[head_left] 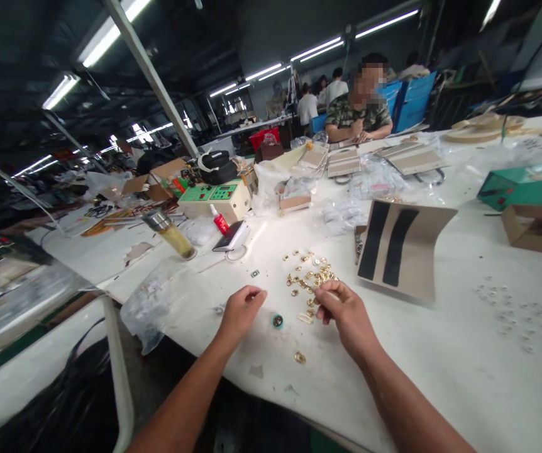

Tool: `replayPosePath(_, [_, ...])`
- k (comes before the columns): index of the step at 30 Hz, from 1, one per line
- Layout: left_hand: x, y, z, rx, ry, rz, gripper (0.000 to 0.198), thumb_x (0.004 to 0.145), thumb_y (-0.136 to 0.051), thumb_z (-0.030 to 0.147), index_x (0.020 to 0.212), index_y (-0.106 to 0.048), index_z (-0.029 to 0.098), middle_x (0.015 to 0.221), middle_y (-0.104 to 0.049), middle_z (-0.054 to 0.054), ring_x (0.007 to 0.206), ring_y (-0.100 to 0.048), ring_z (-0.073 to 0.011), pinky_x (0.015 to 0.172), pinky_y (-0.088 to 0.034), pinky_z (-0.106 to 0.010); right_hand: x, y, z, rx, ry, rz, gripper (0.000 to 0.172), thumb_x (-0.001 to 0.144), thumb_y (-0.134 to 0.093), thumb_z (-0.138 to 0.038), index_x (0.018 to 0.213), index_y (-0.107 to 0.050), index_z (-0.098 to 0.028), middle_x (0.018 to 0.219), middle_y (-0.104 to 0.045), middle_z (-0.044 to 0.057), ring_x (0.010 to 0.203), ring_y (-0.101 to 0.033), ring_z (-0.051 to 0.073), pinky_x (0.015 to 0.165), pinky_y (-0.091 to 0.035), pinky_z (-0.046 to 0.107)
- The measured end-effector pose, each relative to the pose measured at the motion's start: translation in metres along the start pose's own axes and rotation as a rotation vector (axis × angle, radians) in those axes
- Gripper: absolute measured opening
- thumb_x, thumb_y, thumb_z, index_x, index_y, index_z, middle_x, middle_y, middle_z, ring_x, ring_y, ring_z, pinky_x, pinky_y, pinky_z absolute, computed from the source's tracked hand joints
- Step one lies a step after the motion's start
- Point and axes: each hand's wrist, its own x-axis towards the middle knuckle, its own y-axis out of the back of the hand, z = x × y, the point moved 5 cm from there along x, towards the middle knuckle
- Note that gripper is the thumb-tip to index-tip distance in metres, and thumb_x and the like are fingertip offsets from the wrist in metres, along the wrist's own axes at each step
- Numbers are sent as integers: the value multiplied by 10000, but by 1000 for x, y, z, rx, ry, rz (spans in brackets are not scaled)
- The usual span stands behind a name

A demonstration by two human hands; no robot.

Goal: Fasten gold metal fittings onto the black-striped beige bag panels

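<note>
My left hand (243,311) is over the white table with thumb and fingers pinched together; whatever it may hold is too small to tell. My right hand (344,308) is closed in a pinch at the near right edge of a scatter of small gold metal fittings (318,275). Its fingertips hide what is between them. Between the hands stands a small round turquoise-rimmed container (277,321) with dark contents. A pale oval ring (305,319) lies just left of my right hand, and a gold oval fitting (300,357) sits nearer the table's front edge.
A beige panel with black strips (398,251) stands curved behind my right hand. Small clear pieces (511,308) lie scattered at right. Further left are a bottle (170,234), a red glue bottle (219,220) and a control box (217,200). Across the table sits a person (358,116).
</note>
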Motion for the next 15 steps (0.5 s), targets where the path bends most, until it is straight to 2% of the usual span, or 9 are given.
replayPosePath(2, [-19,7,-29,-264,179,69,407,916,-581,545,909,-691,153,609,-577,15,506,-486,-129,489,-401,-241,-1,-5,2,-80,28,-39,463,805,-841,-555,953,-586,-199,829,-685,10,556,-634,134,507,-462,243])
replayPosePath(4, [-38,4,-55,-553,383,105,470,808,-720,609,926,-696,154,557,-504,57,462,-410,-98,437,-319,-211,-1,-8,6,-145,57,-58,471,833,-809,-584,980,-563,-211,885,-682,11,579,-656,143,518,-472,252])
replayPosePath(6, [-52,-2,-67,-748,502,123,510,716,-820,602,926,-701,152,554,-495,67,465,-397,-79,424,-283,-186,-1,-8,11,-205,73,-75,465,854,-789,-589,1020,-561,-220,927,-676,11,610,-670,151,534,-481,259])
replayPosePath(10, [-63,-11,-65,-914,533,105,491,674,-885,529,912,-723,132,601,-584,29,506,-464,-76,436,-331,-168,-5,-10,23,-341,113,-129,433,854,-791,-564,1072,-641,-220,988,-704,35,736,-684,183,623,-516,288])
replayPosePath(13, [-63,-16,-59,-997,526,75,496,669,-913,449,1011,-744,132,718,-684,-14,564,-557,-97,493,-446,-191,-9,-15,31,-510,153,-207,334,877,-774,-509,1062,-740,-233,1010,-749,47,875,-693,220,785,-545,345])
replayPosePath(15, [-63,-19,-57,-1039,517,62,511,683,-914,428,1068,-745,136,797,-720,-34,610,-607,-113,548,-516,-218,-12,-20,34,-632,194,-255,257,904,-745,-470,1034,-776,-250,1013,-766,47,895,-701,230,819,-546,365])
